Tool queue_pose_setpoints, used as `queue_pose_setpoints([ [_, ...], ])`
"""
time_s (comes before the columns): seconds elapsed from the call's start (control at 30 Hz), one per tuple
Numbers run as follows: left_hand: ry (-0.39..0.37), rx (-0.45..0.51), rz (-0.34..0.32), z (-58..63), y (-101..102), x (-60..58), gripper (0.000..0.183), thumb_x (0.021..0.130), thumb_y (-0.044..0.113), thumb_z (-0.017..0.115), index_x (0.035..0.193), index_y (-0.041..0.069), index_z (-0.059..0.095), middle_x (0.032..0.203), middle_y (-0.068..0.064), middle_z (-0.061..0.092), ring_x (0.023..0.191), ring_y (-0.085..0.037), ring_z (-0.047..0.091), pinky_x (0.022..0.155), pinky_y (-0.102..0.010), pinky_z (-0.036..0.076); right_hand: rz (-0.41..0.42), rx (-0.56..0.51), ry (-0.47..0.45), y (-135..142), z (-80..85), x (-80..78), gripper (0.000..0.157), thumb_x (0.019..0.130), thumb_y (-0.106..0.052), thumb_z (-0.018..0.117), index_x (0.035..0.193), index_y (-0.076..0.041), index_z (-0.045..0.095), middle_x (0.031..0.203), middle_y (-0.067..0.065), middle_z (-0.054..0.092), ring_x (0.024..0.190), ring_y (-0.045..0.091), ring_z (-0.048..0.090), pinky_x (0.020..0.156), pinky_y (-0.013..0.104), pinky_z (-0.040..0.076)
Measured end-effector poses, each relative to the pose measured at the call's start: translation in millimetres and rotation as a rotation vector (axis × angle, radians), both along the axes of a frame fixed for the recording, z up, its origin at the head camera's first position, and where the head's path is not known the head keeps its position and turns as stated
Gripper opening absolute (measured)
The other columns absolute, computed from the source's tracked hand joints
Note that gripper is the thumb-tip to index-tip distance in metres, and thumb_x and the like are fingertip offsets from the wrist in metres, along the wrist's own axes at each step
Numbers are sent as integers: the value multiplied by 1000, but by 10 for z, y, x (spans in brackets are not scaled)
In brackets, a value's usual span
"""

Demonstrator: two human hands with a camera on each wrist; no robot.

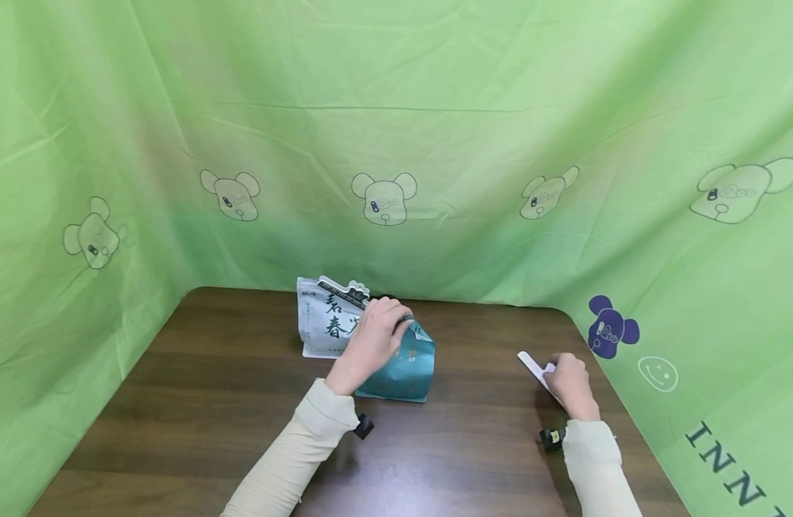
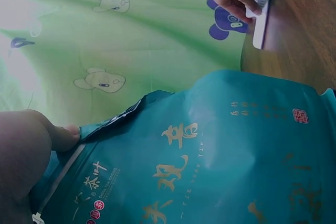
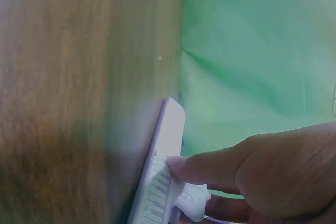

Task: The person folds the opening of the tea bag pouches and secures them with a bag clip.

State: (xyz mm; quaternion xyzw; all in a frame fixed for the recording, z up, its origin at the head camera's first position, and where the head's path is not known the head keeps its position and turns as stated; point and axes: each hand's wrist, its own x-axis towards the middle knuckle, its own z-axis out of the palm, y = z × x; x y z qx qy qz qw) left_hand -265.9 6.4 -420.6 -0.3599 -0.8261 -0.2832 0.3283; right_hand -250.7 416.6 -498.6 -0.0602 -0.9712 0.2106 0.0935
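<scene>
My left hand [image 1: 374, 334] pinches the folded top edge of a teal tea bag [image 1: 405, 370], which stands upright on the table. In the left wrist view, gold lettering covers the front of the teal bag [image 2: 210, 140], and the thumb presses near its creased upper edge. Off to the right, my right hand [image 1: 572, 384] holds a white bag clip [image 1: 532, 365] just over the table. The right wrist view shows piano keys printed along the clip [image 3: 160, 179], with the thumb on its side and the other fingers partly hidden behind its handle.
Left of the teal bag stands a white tea bag [image 1: 315, 327] with dark characters, a black-and-white piano-pattern clip [image 1: 341, 292] across its top. Both bags are toward the back of the brown wooden table [image 1: 228, 395]. Green cloth [image 1: 461, 237] hangs around the table's back and sides.
</scene>
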Motion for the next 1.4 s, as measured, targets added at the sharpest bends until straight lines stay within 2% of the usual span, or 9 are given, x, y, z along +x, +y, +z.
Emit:
queue_pose_setpoints([
  [0.2, 4, 6, -4, 8, -5, 6, 4, 95, 11, 70, 95, 7, 73, 88, 0, 68, 84, -18, 60, 75, -32, 45, -1, -29, -23, -10, 43, -1, 26, 75, -5, 72, 95, 12, 70, 87, 27, 67, 78, 40, 61, 69, 52, 48],
  [0.33, 0, 10, -8, 4, -4, 20, 4, 94, 10, 71, 96, 7, 73, 88, 0, 68, 84, -18, 60, 75, -32, 44, -10, -79, -97, -42, 83, 19, 33, 80, -10, 71, 103, 13, 68, 97, 31, 68, 85, 40, 63, 76, 54, 50],
  [0.47, -1, 7, -11, -1, -5, 21, 4, 94, 10, 71, 96, 7, 72, 88, 0, 68, 84, -18, 59, 75, -33, 44, 16, -100, -109, -104, 137, 43, 31, 84, -11, 70, 104, 12, 68, 97, 29, 69, 87, 38, 64, 77, 51, 50],
  [0.57, 5, 5, -11, -3, -9, 15, 4, 94, 11, 71, 96, 7, 72, 88, 0, 67, 84, -19, 59, 76, -33, 44, 52, -106, -86, -160, 177, 48, 30, 85, -12, 73, 105, 11, 69, 99, 28, 71, 91, 39, 66, 78, 50, 51],
  [0.73, 9, 0, -9, 3, -9, 9, 4, 94, 10, 71, 96, 7, 72, 88, 0, 68, 84, -19, 59, 76, -33, 44, 124, -135, -36, -268, 254, 34, 42, 87, -12, 75, 117, 15, 65, 108, 33, 70, 100, 45, 69, 82, 52, 54],
  [0.83, 4, -1, -9, 11, -10, 15, 4, 94, 10, 71, 96, 7, 72, 88, 0, 68, 84, -19, 60, 76, -33, 44, 181, -150, 3, -344, 281, 16, 40, 88, -10, 76, 115, 16, 66, 105, 32, 71, 98, 44, 71, 79, 47, 57],
  [1.07, 8, 5, -16, 11, -9, 25, 5, 95, 11, 70, 96, 7, 72, 88, 0, 68, 83, -19, 59, 75, -33, 44, 319, -218, 68, -615, 280, -27, 28, 88, -7, 77, 110, 10, 72, 100, 23, 75, 89, 33, 75, 73, 27, 58],
  [1.27, 18, 2, -8, -3, -16, 22, 4, 96, 12, 69, 95, 8, 72, 87, 0, 68, 83, -19, 59, 74, -32, 44, 429, -270, 117, -915, 310, -40, 27, 87, -5, 78, 109, 7, 73, 98, 20, 76, 86, 28, 74, 75, 29, 59],
  [1.4, 21, 9, -9, -10, -15, 13, 4, 95, 11, 70, 95, 8, 72, 87, 1, 68, 82, -19, 58, 74, -32, 44, 476, -305, 130, -1049, 337, -32, 25, 87, -5, 79, 110, 4, 74, 98, 17, 76, 86, 19, 72, 76, 26, 58],
])
